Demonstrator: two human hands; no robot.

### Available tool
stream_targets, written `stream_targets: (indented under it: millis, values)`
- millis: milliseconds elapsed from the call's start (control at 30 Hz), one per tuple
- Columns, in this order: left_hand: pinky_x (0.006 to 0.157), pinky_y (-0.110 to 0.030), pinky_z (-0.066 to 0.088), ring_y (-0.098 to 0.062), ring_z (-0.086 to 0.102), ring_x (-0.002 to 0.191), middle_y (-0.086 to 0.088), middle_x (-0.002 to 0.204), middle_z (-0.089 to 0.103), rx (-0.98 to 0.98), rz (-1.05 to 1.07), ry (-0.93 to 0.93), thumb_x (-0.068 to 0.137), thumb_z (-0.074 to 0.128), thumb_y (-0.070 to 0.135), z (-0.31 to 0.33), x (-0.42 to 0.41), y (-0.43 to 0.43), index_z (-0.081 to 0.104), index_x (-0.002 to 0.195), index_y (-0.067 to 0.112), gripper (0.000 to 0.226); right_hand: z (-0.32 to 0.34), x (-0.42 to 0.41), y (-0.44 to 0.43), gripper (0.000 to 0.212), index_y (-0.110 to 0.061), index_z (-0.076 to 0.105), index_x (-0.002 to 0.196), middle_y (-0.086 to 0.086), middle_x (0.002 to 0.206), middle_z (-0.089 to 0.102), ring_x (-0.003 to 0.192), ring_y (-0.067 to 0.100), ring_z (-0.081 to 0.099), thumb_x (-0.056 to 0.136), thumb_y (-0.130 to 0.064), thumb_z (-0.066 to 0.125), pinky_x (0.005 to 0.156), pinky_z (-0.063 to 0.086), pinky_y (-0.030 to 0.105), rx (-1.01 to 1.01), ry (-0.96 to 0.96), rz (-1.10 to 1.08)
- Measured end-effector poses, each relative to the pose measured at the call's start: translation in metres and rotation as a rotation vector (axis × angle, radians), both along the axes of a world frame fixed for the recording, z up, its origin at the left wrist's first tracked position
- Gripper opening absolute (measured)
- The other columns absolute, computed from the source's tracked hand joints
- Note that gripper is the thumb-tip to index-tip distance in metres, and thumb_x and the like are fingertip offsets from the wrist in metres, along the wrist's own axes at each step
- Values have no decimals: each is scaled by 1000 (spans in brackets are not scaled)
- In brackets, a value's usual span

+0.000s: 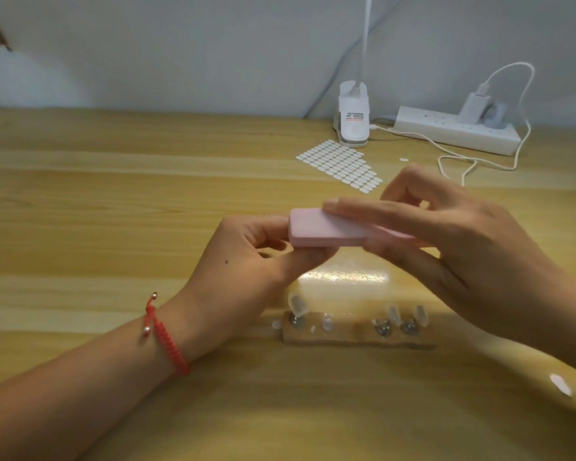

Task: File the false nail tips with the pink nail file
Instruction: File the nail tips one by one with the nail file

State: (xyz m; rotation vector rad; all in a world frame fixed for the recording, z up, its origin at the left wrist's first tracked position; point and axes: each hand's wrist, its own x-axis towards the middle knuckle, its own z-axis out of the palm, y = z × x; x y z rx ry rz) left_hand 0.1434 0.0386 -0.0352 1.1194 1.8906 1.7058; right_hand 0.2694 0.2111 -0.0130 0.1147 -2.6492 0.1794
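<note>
My right hand [463, 247] grips pink nail file [326, 227] mid-air, index flat on top. My left hand [246, 257] curled under its left end, contents hidden. Nearer me, false nail tips [393, 314] on holder [356, 337]. Keep strokes short, light, level.

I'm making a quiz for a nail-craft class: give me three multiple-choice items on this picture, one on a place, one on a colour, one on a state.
1. Where is the wooden holder with nail tips? A) on the table, nearer the person than the pink nail file B) against the wall C) on the sticker sheet
2. What colour is the bracelet on the wrist? A) blue B) red C) green
3. How is the pink nail file? A) flat on the table B) stuck in the holder C) gripped by the right hand
Answers: 1 A, it lies below the file; 2 B, the cord is red; 3 C, its fingers clamp it in the air.
</note>
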Motion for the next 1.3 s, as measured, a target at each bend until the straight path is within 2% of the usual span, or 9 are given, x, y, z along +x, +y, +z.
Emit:
stream_targets:
  millis: [167, 300, 400, 533, 700, 800, 867, 1100, 1300]
  values:
    - [90, -42, 50, -26, 67, 94, 8, 89, 76, 63, 34, 6, 66, 75, 37, 1, -7, 0, 76, 86, 30, 22, 4, 0, 0, 37, -41, 45, 136, 3, 94, 52, 74, 22, 48, 99, -46, 39, 56, 44, 37, -23, 26, -32]
    - [84, -25, 52, -14, 69, 93, 9, 91, 76, 49, -18, 12, 67, 78, 32, 1, -4, 2, 75, 90, 26, 24, 3, 0, -6, 38, -44, 44, 136, 1, 95, 51, 76, 19, 47, 99, -48, 39, 55, 44, 37, -38, 3, -16]
    - [95, -47, 47, -33, 62, 102, -4, 99, 75, 46, 4, 50, 69, 75, 34, 2, -7, 1, 75, 95, 25, 28, 4, 1, -4, 38, -43, 45, 136, 1, 95, 51, 77, 19, 46, 98, -48, 40, 56, 44, 37, -46, 11, -40]
    - [76, -19, 52, -7, 69, 85, 9, 88, 75, 64, -26, 13, 61, 78, 32, 3, 2, 3, 73, 84, 24, 25, -2, -3, -14, 39, -45, 43, 137, -1, 96, 49, 80, 17, 46, 99, -50, 37, 60, 45, 36, -112, -1, 4]
    - [93, -40, 48, -18, 66, 96, 11, 90, 75, 24, -10, 37, 65, 71, 41, 5, 0, -1, 77, 85, 31, 23, 8, 3, -11, 40, -47, 48, 136, -19, 90, 54, 77, 0, 50, 97, -55, 41, 64, 37, 10, -577, 91, 29]
    - [96, -43, 48, -15, 66, 96, 14, 91, 75, 10, -36, 36, 66, 74, 41, 5, 2, 0, 76, 87, 35, 22, 17, 2, -13, 28, -36, 71, 104, 0, 64, 50, 56, 10, 44, 84, -53, 63, 51, 39, 24, -863, 32, -11]
    - [93, -41, 49, -15, 64, 94, 13, 92, 74, 24, -57, 64, 66, 81, 41, 5, 2, 0, 76, 89, 35, 24, 19, 2, -15, 30, -33, 74, 92, -3, 60, 56, 53, 10, 48, 69, -51, 80, 49, 44, 21, -1009, -99, -55]
    - [86, -50, 48, -13, 61, 94, 10, 88, 67, 120, -84, 105, 67, 74, 38, 6, 7, 0, 77, 88, 33, 21, 28, 4, -23, 33, -37, 74, 92, -9, 56, 63, 46, 4, 50, 61, -42, 85, 45, 45, 17, -1207, -303, 58]
    - [85, -33, 48, -10, 59, 91, 8, 84, 61, 156, -103, 116, 64, 75, 36, 6, 9, 1, 78, 86, 33, 22, 26, 3, -25, 32, -35, 74, 97, -9, 55, 60, 46, 4, 50, 67, -39, 82, 46, 44, 16, -1243, -339, 100]
